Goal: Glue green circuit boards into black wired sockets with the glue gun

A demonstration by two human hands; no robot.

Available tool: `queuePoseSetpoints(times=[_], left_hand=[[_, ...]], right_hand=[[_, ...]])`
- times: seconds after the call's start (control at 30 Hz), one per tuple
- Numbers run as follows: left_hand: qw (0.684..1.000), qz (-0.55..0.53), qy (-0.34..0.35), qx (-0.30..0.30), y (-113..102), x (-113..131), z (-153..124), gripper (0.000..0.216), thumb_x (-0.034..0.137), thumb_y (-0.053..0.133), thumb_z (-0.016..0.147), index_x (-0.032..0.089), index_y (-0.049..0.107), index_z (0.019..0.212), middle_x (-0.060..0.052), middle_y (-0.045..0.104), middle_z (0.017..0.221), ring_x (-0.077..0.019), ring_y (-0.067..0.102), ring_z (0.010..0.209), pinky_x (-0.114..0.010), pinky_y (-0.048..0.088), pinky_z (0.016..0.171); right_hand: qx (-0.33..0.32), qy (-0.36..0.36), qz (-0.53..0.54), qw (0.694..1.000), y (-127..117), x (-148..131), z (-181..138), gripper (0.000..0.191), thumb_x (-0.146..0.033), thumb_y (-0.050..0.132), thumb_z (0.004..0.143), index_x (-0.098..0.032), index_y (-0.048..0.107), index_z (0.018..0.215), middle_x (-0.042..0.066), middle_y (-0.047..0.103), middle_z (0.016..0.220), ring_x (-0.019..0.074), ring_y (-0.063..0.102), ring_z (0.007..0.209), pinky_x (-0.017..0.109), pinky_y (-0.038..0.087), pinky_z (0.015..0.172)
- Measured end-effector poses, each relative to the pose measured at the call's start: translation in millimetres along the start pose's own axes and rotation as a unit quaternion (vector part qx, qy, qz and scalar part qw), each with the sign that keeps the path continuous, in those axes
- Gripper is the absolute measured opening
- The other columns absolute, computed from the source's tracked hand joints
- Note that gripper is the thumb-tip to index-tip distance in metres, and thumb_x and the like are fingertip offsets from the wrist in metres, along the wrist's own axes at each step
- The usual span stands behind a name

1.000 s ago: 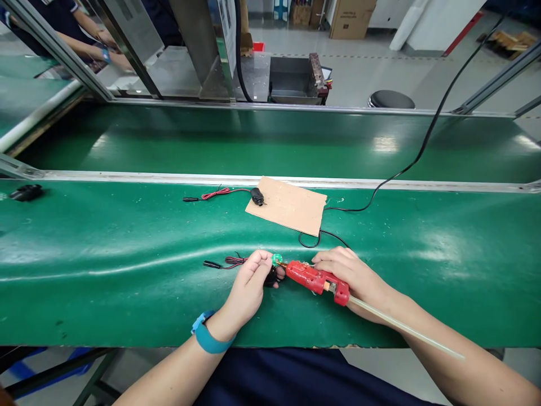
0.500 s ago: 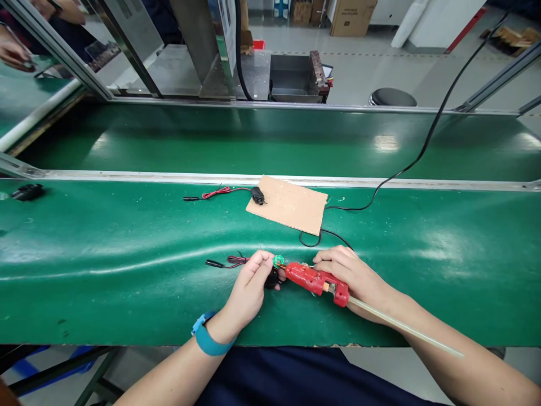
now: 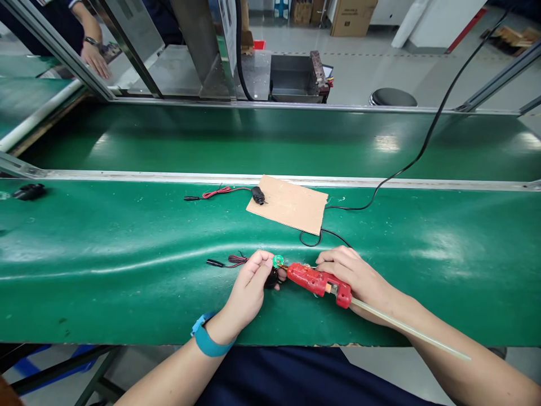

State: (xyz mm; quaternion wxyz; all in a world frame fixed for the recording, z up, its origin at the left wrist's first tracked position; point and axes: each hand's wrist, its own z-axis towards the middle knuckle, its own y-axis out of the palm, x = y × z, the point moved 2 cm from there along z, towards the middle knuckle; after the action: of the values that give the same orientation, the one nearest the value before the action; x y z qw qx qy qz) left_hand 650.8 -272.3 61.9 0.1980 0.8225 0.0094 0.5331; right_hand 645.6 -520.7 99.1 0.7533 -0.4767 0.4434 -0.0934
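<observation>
My left hand (image 3: 255, 277), with a blue strap at the wrist, pinches a small green circuit board (image 3: 278, 261). Below the board, partly hidden by my fingers, is a black round part (image 3: 271, 280). A dark red and black cable (image 3: 237, 260) with a black plug (image 3: 215, 263) lies just left of that hand. My right hand (image 3: 357, 276) is closed around a red hot glue gun (image 3: 305, 277). Its nozzle points left, close to the green board; whether they touch I cannot tell. A long translucent glue stick (image 3: 409, 328) sticks out from the back of the gun, over my right forearm.
A cardboard piece (image 3: 291, 204) lies ahead on the green bench (image 3: 139, 304), a black part with red wires (image 3: 257, 195) on its left edge. A black power cord (image 3: 406, 168) runs to the upper right. Far left sits a black object (image 3: 29, 192). A co-worker's hand (image 3: 95, 59) shows upper left.
The glue gun and my right hand have shifted slightly right, away from the board. My left hand stays nearly still. At upper left, the co-worker's arm has moved to the right.
</observation>
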Motion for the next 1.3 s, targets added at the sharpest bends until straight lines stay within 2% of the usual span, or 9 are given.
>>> queuePoseSetpoints(times=[0.3,0.4,0.53,0.67,0.8,1.0,1.13,1.3], left_hand=[[0.998,0.051,0.016,0.012,2,3,-2,0.025,0.047,0.053,0.100,0.023,0.055,0.095,-0.002,0.067,0.082,-0.0189,0.063,0.076,-0.030,0.051,0.068],[0.992,0.113,0.045,0.033,1,2,-4,0.023,0.045,0.051,0.101,0.023,0.057,0.097,-0.002,0.064,0.084,-0.0189,0.060,0.077,-0.030,0.050,0.071],[0.958,0.257,0.110,0.069,-1,2,-9,0.018,0.036,0.046,0.104,0.023,0.058,0.099,0.000,0.057,0.079,-0.0170,0.053,0.072,-0.029,0.043,0.070],[0.928,0.335,0.150,0.070,-1,0,-12,0.015,0.029,0.044,0.105,0.024,0.057,0.100,0.002,0.052,0.073,-0.0163,0.048,0.066,-0.029,0.038,0.066],[0.893,0.397,0.200,0.072,-1,-1,-13,0.012,0.022,0.045,0.103,0.024,0.056,0.106,0.000,0.057,0.078,-0.0171,0.052,0.068,-0.030,0.038,0.068],[0.873,0.419,0.241,0.068,-3,-3,-14,0.016,0.018,0.049,0.099,0.024,0.060,0.109,-0.006,0.066,0.094,-0.0220,0.061,0.082,-0.033,0.044,0.076],[0.861,0.439,0.247,0.068,-5,-5,-14,0.016,0.018,0.048,0.100,0.023,0.059,0.109,-0.006,0.065,0.093,-0.0226,0.062,0.084,-0.034,0.045,0.078],[0.863,0.439,0.240,0.071,-6,-5,-13,0.013,0.018,0.048,0.100,0.024,0.059,0.104,-0.004,0.064,0.087,-0.0215,0.061,0.079,-0.033,0.045,0.075]], right_hand=[[-0.022,0.012,0.001,1.000,-4,-7,2,0.026,-0.030,0.040,0.105,-0.022,0.060,0.121,0.011,0.066,0.112,0.0251,0.059,0.101,0.045,0.045,0.090],[-0.037,0.025,-0.004,0.999,-6,-8,2,0.025,-0.028,0.042,0.105,-0.022,0.060,0.121,0.011,0.065,0.113,0.0249,0.057,0.102,0.044,0.044,0.090],[-0.066,0.027,-0.019,0.997,-7,-4,-2,0.023,-0.025,0.044,0.105,-0.022,0.059,0.122,0.011,0.063,0.116,0.0251,0.055,0.103,0.044,0.043,0.090],[-0.081,0.030,-0.037,0.996,-9,-5,-3,0.023,-0.026,0.046,0.105,-0.023,0.059,0.124,0.011,0.062,0.118,0.0252,0.055,0.104,0.044,0.043,0.091],[-0.073,0.050,-0.051,0.995,-14,-14,-1,0.023,-0.026,0.045,0.106,-0.024,0.061,0.122,0.010,0.064,0.117,0.0248,0.056,0.103,0.043,0.044,0.091],[-0.066,0.042,-0.057,0.995,-13,-17,1,0.020,-0.027,0.047,0.106,-0.024,0.062,0.119,0.009,0.065,0.115,0.0243,0.057,0.102,0.043,0.044,0.089],[-0.067,0.051,-0.067,0.994,-10,-15,1,0.020,-0.027,0.049,0.104,-0.025,0.063,0.118,0.009,0.066,0.114,0.0252,0.058,0.102,0.043,0.044,0.088],[-0.074,0.050,-0.083,0.993,-9,-17,1,0.022,-0.028,0.050,0.104,-0.025,0.061,0.122,0.010,0.065,0.117,0.0265,0.056,0.102,0.045,0.044,0.088]])
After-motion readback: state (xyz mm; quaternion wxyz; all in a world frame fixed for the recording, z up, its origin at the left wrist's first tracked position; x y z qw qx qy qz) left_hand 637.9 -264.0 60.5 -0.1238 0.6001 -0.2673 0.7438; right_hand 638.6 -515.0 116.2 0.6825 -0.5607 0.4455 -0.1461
